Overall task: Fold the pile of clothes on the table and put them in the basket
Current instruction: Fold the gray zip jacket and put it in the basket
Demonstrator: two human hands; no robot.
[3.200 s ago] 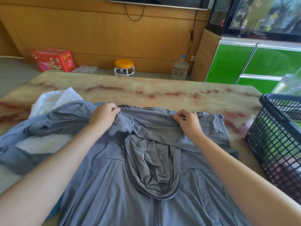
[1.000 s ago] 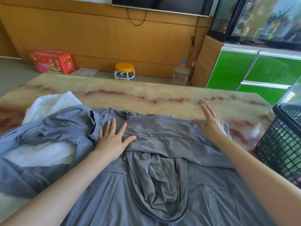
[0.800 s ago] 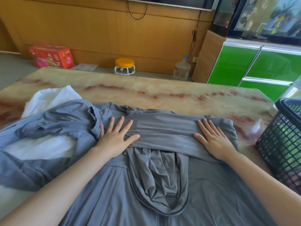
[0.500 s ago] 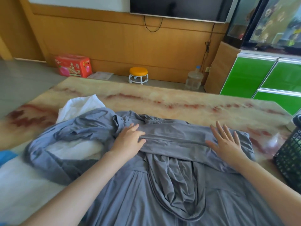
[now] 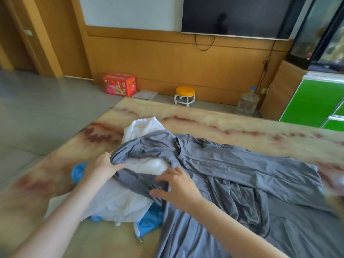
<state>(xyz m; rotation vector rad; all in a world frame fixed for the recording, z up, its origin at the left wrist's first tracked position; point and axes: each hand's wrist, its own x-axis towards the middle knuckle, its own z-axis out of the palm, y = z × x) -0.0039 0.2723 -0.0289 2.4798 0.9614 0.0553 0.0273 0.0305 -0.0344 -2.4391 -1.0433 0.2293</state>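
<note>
Both hands have shifted from the folded top of the grey jacket (image 5: 242,174), spread on the tabletop (image 5: 242,138), to its sleeve (image 5: 141,183): the left hand (image 5: 104,169) grips it, the right hand (image 5: 179,186) rests on it with relaxed fingers; the red box (image 5: 119,84) has print too blurred to read.

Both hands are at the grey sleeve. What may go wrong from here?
1. The sleeve lies over the white garment; pulling it with the left hand may drag that garment along.
2. The right hand only presses the grey jacket, so its body may shift and wrinkle.
</note>
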